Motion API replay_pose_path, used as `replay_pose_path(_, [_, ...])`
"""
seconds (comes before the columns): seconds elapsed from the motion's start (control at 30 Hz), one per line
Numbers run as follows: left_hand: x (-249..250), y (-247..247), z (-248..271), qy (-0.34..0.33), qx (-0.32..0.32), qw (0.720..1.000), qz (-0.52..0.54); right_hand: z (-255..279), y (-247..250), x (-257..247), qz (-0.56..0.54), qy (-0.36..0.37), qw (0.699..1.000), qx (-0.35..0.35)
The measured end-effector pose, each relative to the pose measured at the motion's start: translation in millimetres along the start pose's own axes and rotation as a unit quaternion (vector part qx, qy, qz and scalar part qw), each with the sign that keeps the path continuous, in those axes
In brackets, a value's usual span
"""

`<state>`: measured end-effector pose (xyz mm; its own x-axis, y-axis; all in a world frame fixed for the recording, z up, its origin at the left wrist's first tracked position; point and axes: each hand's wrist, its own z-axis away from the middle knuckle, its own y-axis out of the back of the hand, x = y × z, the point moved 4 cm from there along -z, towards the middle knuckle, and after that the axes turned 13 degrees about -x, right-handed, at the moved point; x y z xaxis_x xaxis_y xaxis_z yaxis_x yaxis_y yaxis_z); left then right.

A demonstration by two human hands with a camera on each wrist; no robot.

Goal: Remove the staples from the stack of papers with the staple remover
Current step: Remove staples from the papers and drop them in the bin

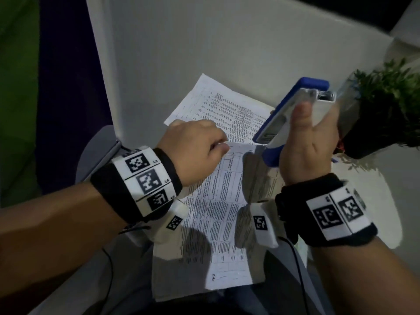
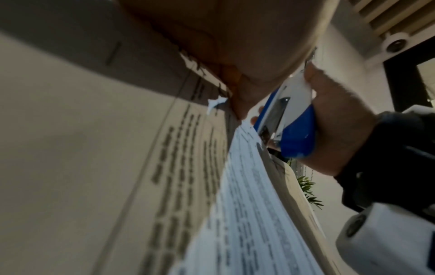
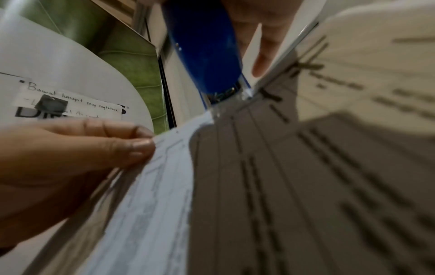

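Papers (image 1: 218, 201) between hands, under stapler (image 1: 293, 114)

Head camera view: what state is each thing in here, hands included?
Papers: flat on the table, top corner pinched.
Staple remover: blue and white, tilted, nose on the papers' corner.
Left hand: pinches the papers.
Right hand: grips the staple remover.
Potted plant: tipped, lying on the table.

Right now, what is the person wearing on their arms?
Both forearms are bare. Each wrist has a wide black band carrying white square blocks printed with black-and-white codes. The right band has the same blocks. A small white camera box sits under each wrist, with a thin black cable trailing.
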<state>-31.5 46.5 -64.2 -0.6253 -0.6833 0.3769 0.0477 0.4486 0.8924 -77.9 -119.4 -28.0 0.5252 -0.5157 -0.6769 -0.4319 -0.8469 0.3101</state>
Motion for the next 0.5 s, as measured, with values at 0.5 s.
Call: replay_pose_path(0.5, [22,14,10,-0.064,0.080,0.995,0.007,-10,-17,12,0.026,-0.054,0.998,-0.031])
